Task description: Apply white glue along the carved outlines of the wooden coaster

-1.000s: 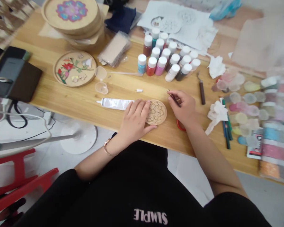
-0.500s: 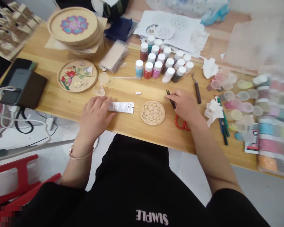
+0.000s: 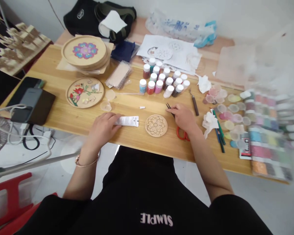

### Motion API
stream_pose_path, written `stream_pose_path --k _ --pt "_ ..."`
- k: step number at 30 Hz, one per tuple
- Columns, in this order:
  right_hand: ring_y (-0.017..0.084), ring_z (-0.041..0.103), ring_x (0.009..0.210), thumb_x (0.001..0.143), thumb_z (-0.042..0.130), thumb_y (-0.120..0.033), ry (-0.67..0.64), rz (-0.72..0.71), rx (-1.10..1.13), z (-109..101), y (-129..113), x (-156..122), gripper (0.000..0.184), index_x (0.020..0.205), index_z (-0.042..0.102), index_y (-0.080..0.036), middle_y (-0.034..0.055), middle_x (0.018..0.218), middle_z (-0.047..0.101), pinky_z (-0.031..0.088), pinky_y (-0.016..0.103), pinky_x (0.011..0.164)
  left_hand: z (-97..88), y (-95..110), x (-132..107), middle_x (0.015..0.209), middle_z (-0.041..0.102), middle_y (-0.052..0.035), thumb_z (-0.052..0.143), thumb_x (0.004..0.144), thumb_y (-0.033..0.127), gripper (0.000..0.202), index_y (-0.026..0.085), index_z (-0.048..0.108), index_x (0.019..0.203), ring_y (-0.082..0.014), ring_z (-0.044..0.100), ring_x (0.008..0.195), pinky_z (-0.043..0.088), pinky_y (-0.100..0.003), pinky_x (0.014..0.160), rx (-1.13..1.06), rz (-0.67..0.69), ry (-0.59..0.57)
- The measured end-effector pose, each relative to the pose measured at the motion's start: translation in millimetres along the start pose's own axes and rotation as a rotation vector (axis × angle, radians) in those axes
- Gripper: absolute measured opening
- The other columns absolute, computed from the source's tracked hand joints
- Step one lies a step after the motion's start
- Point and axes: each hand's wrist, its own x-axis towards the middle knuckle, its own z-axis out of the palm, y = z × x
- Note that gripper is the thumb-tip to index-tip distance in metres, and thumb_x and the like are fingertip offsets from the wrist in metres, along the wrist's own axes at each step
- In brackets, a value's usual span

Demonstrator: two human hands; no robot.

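My left hand (image 3: 105,128) rests on the table with its fingers closed over one end of a white tube (image 3: 130,121), whose flat end sticks out to the right. My right hand (image 3: 184,118) has its fingers on black tweezers (image 3: 170,110), tips pointing away and to the left. Between the hands lies a round wooden disc (image 3: 156,125) with a flower pattern cut in lines. A small white cap (image 3: 142,107) lies behind it. Red-handled scissors (image 3: 181,134) are partly hidden under my right hand and wrist.
Paint bottles (image 3: 158,86) with white lids stand behind. A painted wooden plate (image 3: 85,92) and stacked plates (image 3: 73,52) lie left, near a dark box (image 3: 36,106) with cables. Right are a brown-handled tool (image 3: 194,105), crumpled tissue (image 3: 210,123), pencils (image 3: 220,135) and small cups (image 3: 229,125).
The camera view has tilted up and shifted right, so more of the table's back shows. Both hands stay about where they were, on the tube and the tweezers.
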Motion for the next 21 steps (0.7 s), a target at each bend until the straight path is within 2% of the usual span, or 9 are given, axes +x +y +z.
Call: stream_pose_path --k 5,8,12,16,19,21 --pt "0.022 0.063 0.095 0.083 0.044 -0.005 0.024 0.024 0.044 -5.7 -3.8 -1.5 0.042 0.099 0.076 -0.025 0.0071 0.101 0.069 0.051 0.036 0.079 -8.0 -4.6 0.0 0.101 0.068 -0.0105 0.053 0.091 0.038 0.032 0.019 0.065 0.114 -0.0260 0.065 0.091 0.053 -0.040 0.079 -0.106 0.058 0.012" --pt "0.025 0.064 0.098 0.085 0.042 -0.008 0.068 0.036 0.061 -12.0 -16.9 -10.0 0.040 0.104 0.075 -0.022 0.0097 0.103 0.069 0.051 0.042 0.083 -13.5 -3.9 -2.6 0.099 0.068 -0.0079 0.057 0.092 0.040 0.032 0.020 0.066 0.115 -0.0212 0.065 0.089 0.053 -0.035 0.079 -0.223 0.095 0.027" --pt "0.026 0.063 0.104 0.090 0.042 -0.017 0.092 -0.017 0.111 -13.1 -58.7 -24.0 0.037 0.113 0.071 -0.023 0.0101 0.108 0.069 0.052 0.045 0.090 -15.6 -3.1 -5.6 0.098 0.070 -0.0077 0.060 0.090 0.046 0.034 0.021 0.069 0.112 -0.0201 0.065 0.088 0.053 -0.034 0.078 -0.402 0.092 0.060" --pt "0.026 0.062 0.109 0.093 0.046 -0.026 0.006 -0.139 0.171 -1.1 -115.3 -27.8 0.032 0.114 0.070 -0.024 0.0097 0.113 0.069 0.050 0.046 0.099 -9.3 -4.4 -6.9 0.100 0.072 -0.0082 0.063 0.086 0.056 0.046 0.019 0.068 0.112 -0.0202 0.067 0.087 0.055 -0.034 0.079 -0.461 0.048 0.089" --pt "0.029 0.058 0.117 0.091 0.054 -0.030 -0.062 -0.172 0.185 11.1 -147.3 -22.8 0.037 0.126 0.063 -0.021 0.0121 0.126 0.065 0.047 0.048 0.103 -3.2 -3.9 -7.9 0.104 0.073 -0.0086 0.064 0.084 0.060 0.054 0.019 0.065 0.118 -0.0199 0.068 0.088 0.055 -0.034 0.080 -0.483 0.017 0.104" --pt "0.030 0.056 0.121 0.089 0.059 -0.030 -0.099 -0.166 0.181 18.7 -158.8 -18.0 0.044 0.131 0.059 -0.017 0.0144 0.130 0.062 0.046 0.048 0.104 0.1 -3.2 -8.1 0.108 0.073 -0.0092 0.064 0.083 0.062 0.059 0.019 0.063 0.123 -0.0198 0.069 0.090 0.056 -0.033 0.080 -0.501 0.007 0.109"
